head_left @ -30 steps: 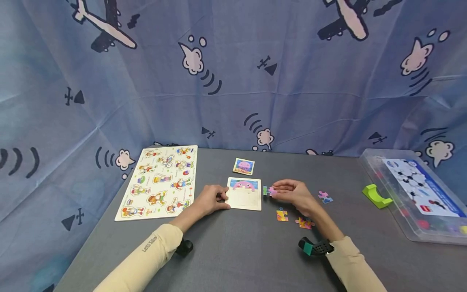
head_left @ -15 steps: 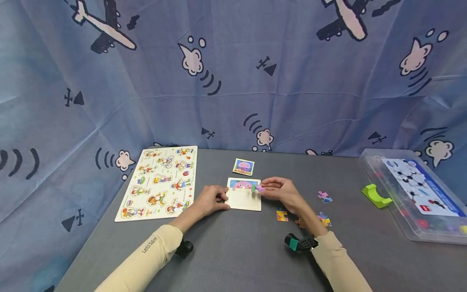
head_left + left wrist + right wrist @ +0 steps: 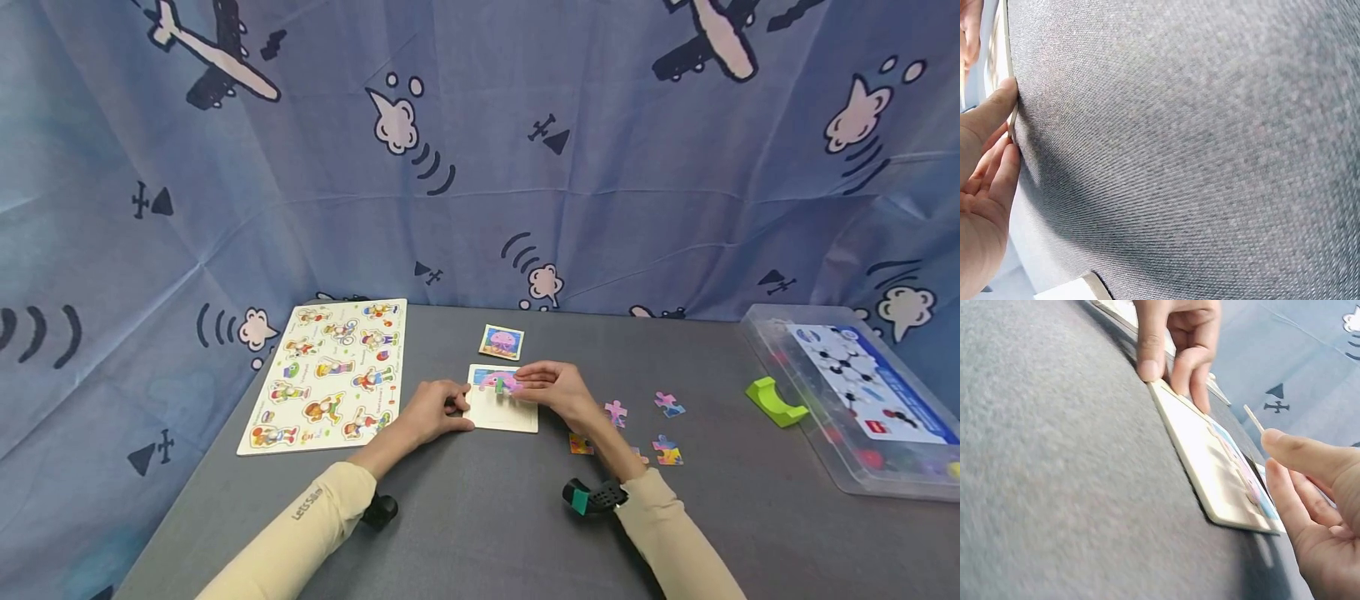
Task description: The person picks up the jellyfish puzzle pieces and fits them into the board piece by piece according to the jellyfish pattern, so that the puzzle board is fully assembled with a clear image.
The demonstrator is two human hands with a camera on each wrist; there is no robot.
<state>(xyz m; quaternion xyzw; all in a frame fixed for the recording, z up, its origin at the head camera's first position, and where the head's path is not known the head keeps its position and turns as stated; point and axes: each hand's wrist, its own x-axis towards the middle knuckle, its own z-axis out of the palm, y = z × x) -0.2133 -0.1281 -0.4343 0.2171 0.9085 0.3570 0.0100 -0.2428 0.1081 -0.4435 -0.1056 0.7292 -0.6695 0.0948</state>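
In the head view a small wooden puzzle frame (image 3: pixel 495 417) lies on the table, its top row showing a pink octopus on blue. My left hand (image 3: pixel 437 408) holds its left edge, thumb and fingertips along the rim; the left wrist view shows the thumb (image 3: pixel 1000 103) at that edge. My right hand (image 3: pixel 555 390) pinches a pink-and-green puzzle piece (image 3: pixel 500 387) over the frame's upper part. From the right wrist, this piece (image 3: pixel 1252 417) appears edge-on, raised above the frame (image 3: pixel 1194 456). Behind the frame lies a small octopus picture square (image 3: pixel 501 342).
Several loose puzzle pieces lie right of the frame, including a pink one (image 3: pixel 616 413) and a yellow-blue one (image 3: pixel 667 451). A large picture board (image 3: pixel 330 375) sits left. At right are a green arch block (image 3: pixel 776 402) and a clear plastic case (image 3: pixel 862 400).
My right hand has carried the puzzle piece left, from beside the frame to over it. Loose pieces its arm covered now show. My left hand stays at the frame's edge.
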